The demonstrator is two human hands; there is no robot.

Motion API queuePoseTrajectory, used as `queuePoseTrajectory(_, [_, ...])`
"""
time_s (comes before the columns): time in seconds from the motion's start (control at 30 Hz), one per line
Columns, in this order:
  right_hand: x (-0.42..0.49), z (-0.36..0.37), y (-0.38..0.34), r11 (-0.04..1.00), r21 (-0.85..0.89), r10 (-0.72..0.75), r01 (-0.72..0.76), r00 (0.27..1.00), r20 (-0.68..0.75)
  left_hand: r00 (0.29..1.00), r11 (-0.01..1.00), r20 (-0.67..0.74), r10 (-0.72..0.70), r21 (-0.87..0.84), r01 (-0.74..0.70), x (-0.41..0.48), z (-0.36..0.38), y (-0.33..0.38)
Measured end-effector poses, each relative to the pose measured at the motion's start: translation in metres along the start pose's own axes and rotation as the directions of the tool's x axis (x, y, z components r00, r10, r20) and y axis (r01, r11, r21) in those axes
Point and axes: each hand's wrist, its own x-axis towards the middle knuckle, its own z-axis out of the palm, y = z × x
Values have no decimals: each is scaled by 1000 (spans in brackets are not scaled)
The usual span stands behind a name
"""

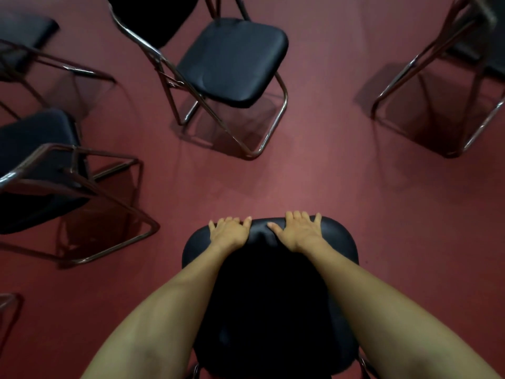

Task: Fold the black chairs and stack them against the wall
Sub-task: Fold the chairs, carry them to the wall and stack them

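Note:
Directly below me stands a black padded folding chair (pixel 262 296). Both my hands lie on the far front edge of its seat. My left hand (pixel 228 231) sits on the left part of that edge with its fingertips curled over the rim. My right hand (pixel 300 229) rests on the right part, its thumb spread flat on the cushion and its fingers bent over the rim. My forearms cover both sides of the seat. Only small bits of the chair's metal frame show, at the bottom.
Several unfolded black chairs with chrome frames stand on the red carpet (pixel 300 181): one ahead (pixel 235 61), one at the left (pixel 38 170), another at the far left top (pixel 24 31), one at the right (pixel 451 86). Open carpet lies between them and my chair.

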Motion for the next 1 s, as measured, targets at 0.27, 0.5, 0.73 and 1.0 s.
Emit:
queuePoseTrajectory(0.27, [-123,23,-8,1000,-24,7,-9,996,-91,992,996,-95,87,-26,-90,-119,26,-29])
queuePoseTrajectory(0.5, [-212,35,-14,998,-7,-56,55,996,-74,988,997,-141,54,-49,-62,-208,49,-53])
queuePoseTrajectory(0.73, [-262,38,-32,994,-71,-88,84,994,-58,991,994,-132,14,-106,-28,-261,57,-77])
queuePoseTrajectory(1.0, [-300,47,-17,988,-117,-106,99,993,-54,987,992,-157,40,-113,-58,-306,72,-70])
